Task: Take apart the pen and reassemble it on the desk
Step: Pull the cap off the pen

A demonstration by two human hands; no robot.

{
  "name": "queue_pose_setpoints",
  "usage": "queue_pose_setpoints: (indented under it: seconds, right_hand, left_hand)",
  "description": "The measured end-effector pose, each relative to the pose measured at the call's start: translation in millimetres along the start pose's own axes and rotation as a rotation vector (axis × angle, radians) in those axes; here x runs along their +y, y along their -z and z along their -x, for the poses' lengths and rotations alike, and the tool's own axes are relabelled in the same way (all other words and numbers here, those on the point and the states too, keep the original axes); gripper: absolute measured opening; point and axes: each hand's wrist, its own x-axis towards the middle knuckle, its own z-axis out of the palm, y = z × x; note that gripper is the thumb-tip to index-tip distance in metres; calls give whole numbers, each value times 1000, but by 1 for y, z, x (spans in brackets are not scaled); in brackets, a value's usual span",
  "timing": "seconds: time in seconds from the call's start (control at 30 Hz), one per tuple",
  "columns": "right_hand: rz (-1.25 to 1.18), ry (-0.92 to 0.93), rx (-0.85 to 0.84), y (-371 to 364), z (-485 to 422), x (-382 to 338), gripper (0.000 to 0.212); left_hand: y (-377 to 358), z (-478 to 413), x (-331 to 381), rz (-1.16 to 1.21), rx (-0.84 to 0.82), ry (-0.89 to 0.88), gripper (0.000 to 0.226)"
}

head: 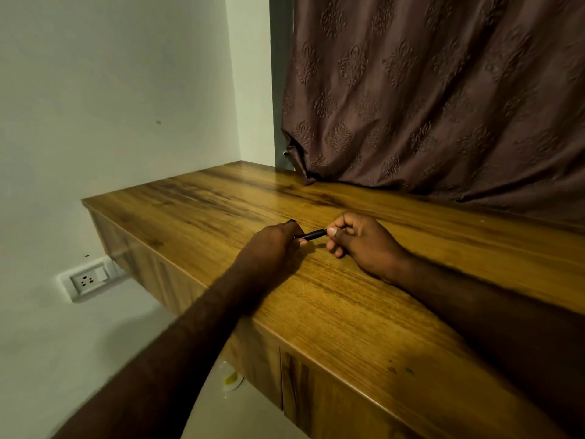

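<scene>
Spanning both closed fists, black pen (311, 234) near-level, long axis left hand (272, 245) to right hand (364, 242).

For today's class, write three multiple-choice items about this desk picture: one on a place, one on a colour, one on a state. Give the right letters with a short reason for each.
1. Where is the white wall socket?
A. Low on the wall, left of the wooden desk
B. On the desktop
C. On the curtain

2. What colour is the patterned curtain behind the desk?
A. Bright yellow
B. Brownish mauve
C. White

3. How is the slim black pen held?
A. Lying loose on the desk
B. Gripped by one hand only
C. Gripped at each end, left hand and right hand

Answers: 1 A, the socket sits below desk level at the left. 2 B, the embossed cloth is brownish mauve. 3 C, fingers of both hands close on the pen's ends.
</scene>
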Motion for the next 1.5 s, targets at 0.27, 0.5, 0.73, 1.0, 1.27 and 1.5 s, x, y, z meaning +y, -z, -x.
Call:
queue_pose_setpoints:
  seconds: [0.27, 0.5, 0.73, 1.0, 1.27, 1.5]
  right_hand:
    - [-15, 17, 16, 2, -1, 4, 12]
    - [-129, -42, 79, 7, -2, 4, 17]
    - [-46, -37, 9, 4, -4, 6, 7]
    - [-148, -65, 34, 10, -5, 9, 9]
    - [137, 20, 103, 14, -7, 12, 17]
    - [480, -20, 38, 43, -10, 23, 2]
  left_hand:
    - [2, 2, 1, -9, 18, 0, 29]
    - [4, 3, 3, -10, 16, 14, 40]
    - [4, 3, 5, -40, 0, 29, 25]
    - [3, 1, 4, -9, -20, 12, 19]
    - [2, 1, -4, 23, 4, 42, 34]
    - [-2, 1, -9, 35, 65, 6, 45]
